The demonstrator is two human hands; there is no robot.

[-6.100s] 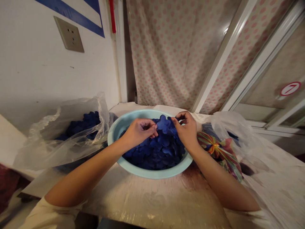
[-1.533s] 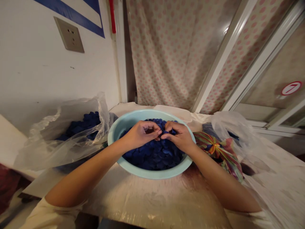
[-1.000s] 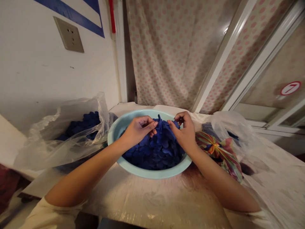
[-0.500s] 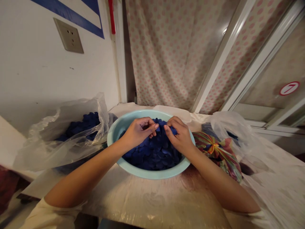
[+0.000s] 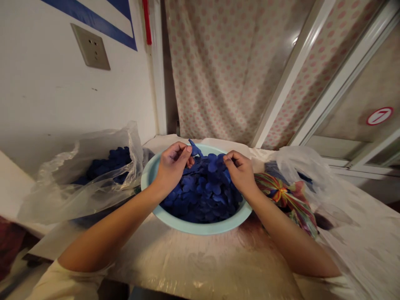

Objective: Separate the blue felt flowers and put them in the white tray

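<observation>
A light blue plastic basin (image 5: pixel 200 229) stands on the table, with a heap of dark blue flower-shaped pieces (image 5: pixel 203 196) inside. Above the basin's left side, my left hand (image 5: pixel 173 164) pinches a blue flower-shaped piece (image 5: pixel 195 149) between thumb and fingers. Over the right side, my right hand (image 5: pixel 240 171) has thumb and fingertips closed on another blue flower-shaped piece (image 5: pixel 215 162), whose rounded petals show to the left of the fingertips. My two hands are apart from each other.
On the left lies an open clear plastic bag (image 5: pixel 103 191) with more blue pieces (image 5: pixel 109 164). To the right are a knotted multicoloured cloth bundle (image 5: pixel 287 200) and another clear plastic bag (image 5: pixel 312 175). A polka-dot curtain (image 5: pixel 231 75) hangs behind the table (image 5: pixel 193 266).
My hands have moved apart, the left one going left and slightly up with a blue piece. A flower-shaped piece now shows at my right fingertips.
</observation>
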